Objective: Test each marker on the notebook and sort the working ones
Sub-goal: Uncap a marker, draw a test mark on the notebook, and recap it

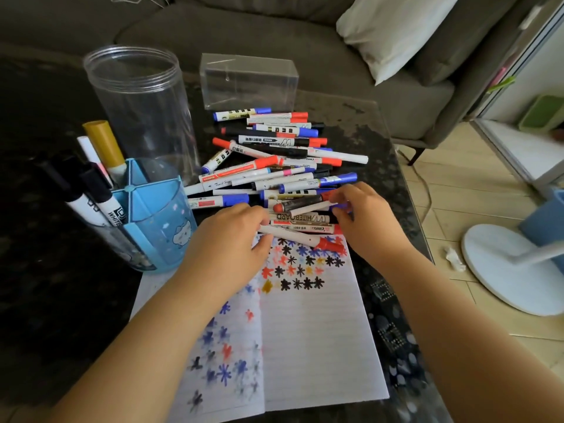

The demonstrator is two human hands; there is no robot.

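Right now both my hands are at the near edge of the marker pile (pixel 280 160) on the dark desk (pixel 378 138). My left hand (pixel 232 239) has its fingers curled round the white barrel of a red-capped marker (pixel 305 239), which lies across the far edge of the open notebook (pixel 311 337). My right hand (pixel 363 218) pinches a thin white marker (pixel 311 207) at its right end, fingers closed on it, just beside a dark marker with a red end (pixel 297 203).

I cannot count the pile exactly; it runs to well over twenty markers, with red, blue and black caps, heaped between the notebook and one clear rectangular box (pixel 248 82) at the far side. On a barrel near my hands I can read "WHITEBOARD", upside down, and below it something like "WB-8801". Another barrel farther off carries a large "W". Other labels are too small to read.

At the left stands one tall clear jar (pixel 137 108), and nearer, one blue divided holder (pixel 158 221) with a cartoon figure on it. It holds about five markers: two black-capped ones, one lettered "WHITE", a gold-capped one (pixel 105 146), a white one and another dark one.

Both notebook pages carry small star-like test marks in blue, red, black and one in gold.
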